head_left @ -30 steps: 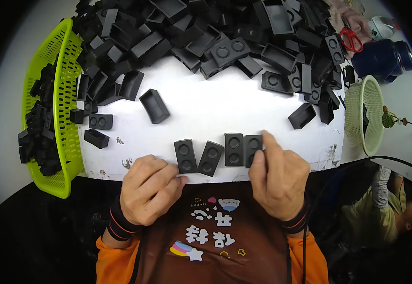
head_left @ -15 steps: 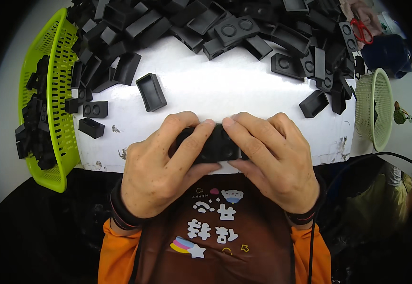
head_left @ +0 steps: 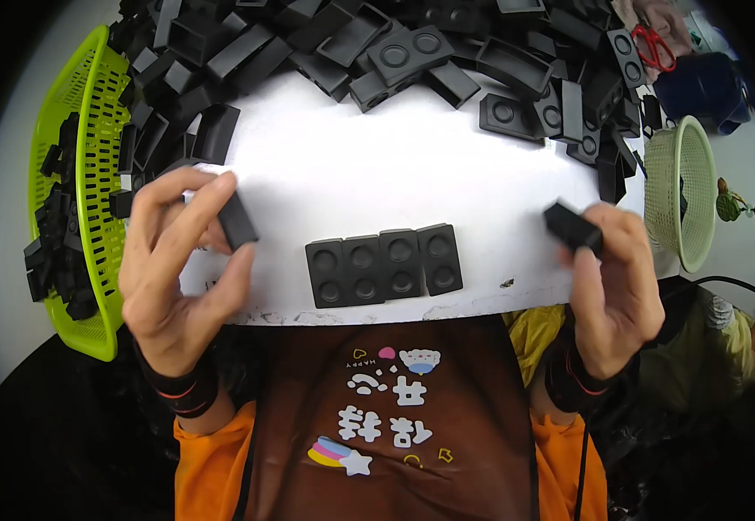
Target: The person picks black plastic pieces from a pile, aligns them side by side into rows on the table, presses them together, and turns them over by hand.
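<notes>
A row of several black rectangular plastic pieces (head_left: 380, 267) lies side by side near the front edge of the white board, each showing two round rings; the rightmost is slightly askew. To the left of the row, my left hand (head_left: 169, 278) grips a black piece (head_left: 237, 220) between thumb and fingers, tilted. Over on the right, my right hand (head_left: 619, 282) pinches another black piece (head_left: 573, 227) at one end, just above the board. Both held pieces are apart from the row.
A large heap of the same black pieces (head_left: 412, 52) covers the far side of the white board (head_left: 377, 165). At left stands a green basket (head_left: 100, 217) with more pieces. A pale round basket (head_left: 688, 195), red scissors (head_left: 653, 48) and a cable (head_left: 725, 280) are at right.
My hands have left the row and spread apart, uncovering it. Each has picked up a loose hollow piece that lay on the board, one on the left and one on the right.
</notes>
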Action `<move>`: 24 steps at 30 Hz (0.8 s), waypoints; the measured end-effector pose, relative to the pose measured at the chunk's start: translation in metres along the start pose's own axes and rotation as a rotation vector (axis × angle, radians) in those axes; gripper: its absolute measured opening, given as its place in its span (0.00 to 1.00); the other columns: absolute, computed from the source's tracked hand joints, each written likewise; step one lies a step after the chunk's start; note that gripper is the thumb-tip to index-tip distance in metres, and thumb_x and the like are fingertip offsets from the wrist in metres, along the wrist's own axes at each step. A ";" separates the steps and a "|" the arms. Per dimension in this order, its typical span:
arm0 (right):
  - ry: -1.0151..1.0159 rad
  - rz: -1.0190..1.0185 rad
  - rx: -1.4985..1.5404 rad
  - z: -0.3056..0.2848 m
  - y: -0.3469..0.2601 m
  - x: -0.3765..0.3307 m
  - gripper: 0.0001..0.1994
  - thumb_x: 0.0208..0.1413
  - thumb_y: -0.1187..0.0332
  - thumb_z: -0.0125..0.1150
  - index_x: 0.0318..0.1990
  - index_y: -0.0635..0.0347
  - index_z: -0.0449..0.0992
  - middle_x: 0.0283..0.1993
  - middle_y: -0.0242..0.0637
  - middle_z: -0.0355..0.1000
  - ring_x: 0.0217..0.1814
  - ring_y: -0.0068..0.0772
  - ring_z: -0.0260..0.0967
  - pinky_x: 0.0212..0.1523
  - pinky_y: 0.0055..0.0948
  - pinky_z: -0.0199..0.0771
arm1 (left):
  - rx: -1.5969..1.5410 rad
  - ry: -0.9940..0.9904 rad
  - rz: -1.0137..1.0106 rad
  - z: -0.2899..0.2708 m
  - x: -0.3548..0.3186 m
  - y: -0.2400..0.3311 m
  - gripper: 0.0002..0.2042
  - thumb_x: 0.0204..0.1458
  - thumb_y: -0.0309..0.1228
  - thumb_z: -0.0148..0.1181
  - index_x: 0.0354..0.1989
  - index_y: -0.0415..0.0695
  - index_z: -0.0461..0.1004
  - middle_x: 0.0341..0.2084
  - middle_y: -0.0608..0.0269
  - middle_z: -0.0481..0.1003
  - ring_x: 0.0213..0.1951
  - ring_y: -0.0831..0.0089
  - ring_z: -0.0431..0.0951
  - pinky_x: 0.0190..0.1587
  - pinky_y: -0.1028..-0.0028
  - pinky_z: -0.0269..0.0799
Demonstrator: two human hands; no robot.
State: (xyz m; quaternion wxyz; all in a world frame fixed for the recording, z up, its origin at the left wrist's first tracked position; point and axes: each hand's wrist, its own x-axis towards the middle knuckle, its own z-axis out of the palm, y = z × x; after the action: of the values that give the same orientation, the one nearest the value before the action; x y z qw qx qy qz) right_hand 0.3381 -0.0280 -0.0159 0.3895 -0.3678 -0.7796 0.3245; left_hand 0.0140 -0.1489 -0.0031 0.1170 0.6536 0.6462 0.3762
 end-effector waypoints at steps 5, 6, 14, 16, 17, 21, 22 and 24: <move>-0.494 0.075 0.138 0.003 -0.026 0.016 0.11 0.52 0.84 0.62 0.44 0.77 0.74 0.38 0.48 0.71 0.29 0.32 0.70 0.28 0.26 0.68 | 0.005 -0.049 -0.035 -0.002 -0.031 0.009 0.25 0.34 0.19 0.72 0.48 0.31 0.79 0.46 0.48 0.68 0.36 0.66 0.77 0.35 0.73 0.74; -0.389 0.060 0.015 0.017 -0.027 0.017 0.11 0.53 0.84 0.62 0.44 0.76 0.75 0.38 0.47 0.70 0.29 0.35 0.71 0.28 0.27 0.69 | 0.073 -0.018 -0.003 0.003 -0.035 0.009 0.26 0.33 0.19 0.74 0.48 0.32 0.79 0.44 0.49 0.70 0.36 0.66 0.76 0.35 0.73 0.73; -0.290 -0.107 -0.224 0.045 -0.039 0.027 0.11 0.51 0.85 0.65 0.43 0.74 0.76 0.37 0.47 0.69 0.30 0.45 0.74 0.30 0.34 0.74 | 0.208 0.265 -0.032 0.017 -0.051 0.014 0.23 0.35 0.23 0.78 0.42 0.35 0.77 0.41 0.50 0.74 0.40 0.58 0.75 0.42 0.65 0.73; -0.103 -0.199 -0.386 0.043 -0.029 0.042 0.12 0.49 0.84 0.65 0.42 0.72 0.77 0.38 0.45 0.69 0.34 0.44 0.72 0.32 0.35 0.73 | 0.082 0.189 0.021 0.015 -0.047 0.012 0.20 0.38 0.25 0.74 0.42 0.36 0.76 0.43 0.46 0.76 0.45 0.53 0.75 0.47 0.60 0.72; -0.084 -0.247 -0.496 0.044 -0.021 0.050 0.12 0.48 0.84 0.65 0.42 0.71 0.77 0.39 0.44 0.69 0.35 0.43 0.71 0.34 0.35 0.72 | 0.081 0.110 0.049 0.013 -0.044 0.010 0.21 0.36 0.24 0.74 0.42 0.36 0.77 0.45 0.45 0.77 0.46 0.51 0.76 0.48 0.59 0.72; -0.096 -0.389 -0.716 0.059 -0.006 0.063 0.12 0.44 0.82 0.63 0.39 0.68 0.77 0.39 0.39 0.66 0.39 0.38 0.66 0.36 0.34 0.67 | 0.079 -0.082 0.060 0.012 -0.044 0.011 0.23 0.33 0.25 0.74 0.43 0.37 0.78 0.47 0.49 0.79 0.48 0.51 0.76 0.51 0.59 0.69; -0.079 -0.422 -0.786 0.062 -0.004 0.063 0.11 0.42 0.81 0.62 0.37 0.66 0.77 0.39 0.38 0.65 0.39 0.37 0.65 0.35 0.33 0.65 | 0.075 -0.082 0.065 0.013 -0.043 0.011 0.24 0.33 0.24 0.75 0.44 0.37 0.77 0.47 0.49 0.79 0.48 0.52 0.77 0.51 0.59 0.68; -0.068 -0.437 -0.807 0.064 0.000 0.066 0.09 0.43 0.80 0.61 0.36 0.65 0.76 0.39 0.37 0.65 0.39 0.37 0.65 0.36 0.34 0.64 | 0.072 -0.082 0.072 0.014 -0.042 0.010 0.25 0.33 0.23 0.76 0.45 0.37 0.77 0.47 0.49 0.79 0.48 0.52 0.77 0.51 0.60 0.68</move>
State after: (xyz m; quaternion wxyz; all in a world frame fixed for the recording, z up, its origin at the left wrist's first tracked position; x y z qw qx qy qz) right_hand 0.2556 0.0124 -0.0231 0.2487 -0.3064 -0.9151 -0.0831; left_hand 0.0350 -0.1845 -0.0207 0.1063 0.6951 0.6301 0.3295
